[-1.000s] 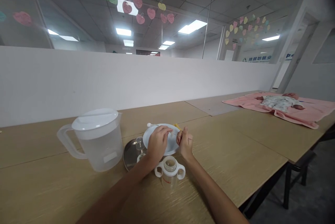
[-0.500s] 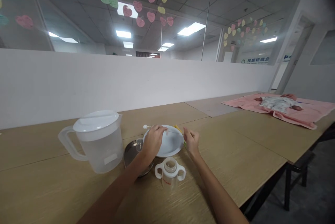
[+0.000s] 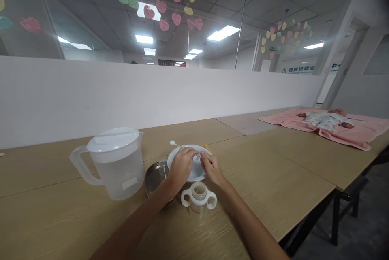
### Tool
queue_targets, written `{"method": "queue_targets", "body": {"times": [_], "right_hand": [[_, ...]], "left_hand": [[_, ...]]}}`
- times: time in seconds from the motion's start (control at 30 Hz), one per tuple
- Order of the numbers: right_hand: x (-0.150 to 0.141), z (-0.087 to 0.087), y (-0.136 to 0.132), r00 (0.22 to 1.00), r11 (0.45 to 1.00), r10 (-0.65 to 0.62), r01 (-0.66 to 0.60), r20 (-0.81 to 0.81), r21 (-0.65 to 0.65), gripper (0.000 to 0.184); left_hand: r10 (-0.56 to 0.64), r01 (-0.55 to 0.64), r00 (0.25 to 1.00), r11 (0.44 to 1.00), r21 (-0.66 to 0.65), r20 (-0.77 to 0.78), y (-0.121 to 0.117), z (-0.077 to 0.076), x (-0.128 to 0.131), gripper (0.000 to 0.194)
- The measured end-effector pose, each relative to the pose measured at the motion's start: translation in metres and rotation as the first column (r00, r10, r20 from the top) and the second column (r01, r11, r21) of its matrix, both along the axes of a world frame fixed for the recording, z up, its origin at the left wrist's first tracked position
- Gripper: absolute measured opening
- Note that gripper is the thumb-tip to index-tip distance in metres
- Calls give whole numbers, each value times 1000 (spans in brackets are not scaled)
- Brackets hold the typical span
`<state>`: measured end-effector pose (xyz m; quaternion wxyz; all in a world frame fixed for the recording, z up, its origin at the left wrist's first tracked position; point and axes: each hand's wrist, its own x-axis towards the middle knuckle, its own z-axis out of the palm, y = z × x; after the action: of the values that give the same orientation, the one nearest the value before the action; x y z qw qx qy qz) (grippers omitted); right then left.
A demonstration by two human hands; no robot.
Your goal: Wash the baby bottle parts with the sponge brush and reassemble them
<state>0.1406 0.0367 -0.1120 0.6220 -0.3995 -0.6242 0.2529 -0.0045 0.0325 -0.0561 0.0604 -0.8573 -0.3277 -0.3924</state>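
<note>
Over the white bowl [image 3: 194, 175], my left hand [image 3: 181, 165] pinches a thin straw with a white ball end [image 3: 172, 143], which sticks out to the far left. My right hand [image 3: 212, 167] is closed close against it, fingertips nearly meeting the left ones; a thin wire-like rod is pinched there, mostly hidden by the fingers. Just in front of the bowl stands a clear baby bottle [image 3: 199, 203], upright and uncapped, with a white two-handled collar. Left of the bowl, a small clear cup-like piece [image 3: 163, 167] sits on a metal tray [image 3: 151, 179], partly behind my left forearm.
A lidded translucent pitcher [image 3: 117, 167] stands on the left. Behind the bowl shows a yellow object [image 3: 207, 148]. A doll-like baby figure [image 3: 323, 120] lies on a pink towel [image 3: 281, 118] at the far right. A white wall [image 3: 152, 94] backs the table.
My hands drew apart half a second ago, showing a thin rod between them; now the right hand has moved back left to the left hand. The white ball end has shifted slightly.
</note>
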Motion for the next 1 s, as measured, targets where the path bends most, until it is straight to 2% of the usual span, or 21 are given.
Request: {"method": "queue_targets", "body": {"times": [0.13,0.27,0.5,0.73,0.83,0.93,1.0], "right_hand": [[3,0,-1,995,999,-47,48,86,-18,55],[9,-1,-1,981,988,-153,154,120,-2,57],[10,-5,0,918,919,-391,384,73,95,55],[3,-5,-3,912,939,-335,303,237,161,52],[1,-1,-6,915,921,-387,376,118,100,51],[0,3,-8,887,891,-451,453,-100,-1,50],[0,7,-9,860,891,-448,451,-243,-45,49]], "left_hand": [[-12,10,998,999,-35,-57,-1,-3,3,27],[18,-24,997,997,-79,-74,0,-4,2,27],[67,-70,997,994,-85,-45,0,2,-3,25],[28,-36,987,998,-51,-157,-7,4,1,25],[46,-51,982,998,-23,-184,-3,9,-4,25],[92,-84,975,995,46,-203,3,16,-12,27],[115,-96,969,991,95,-217,4,20,-16,27]]}}
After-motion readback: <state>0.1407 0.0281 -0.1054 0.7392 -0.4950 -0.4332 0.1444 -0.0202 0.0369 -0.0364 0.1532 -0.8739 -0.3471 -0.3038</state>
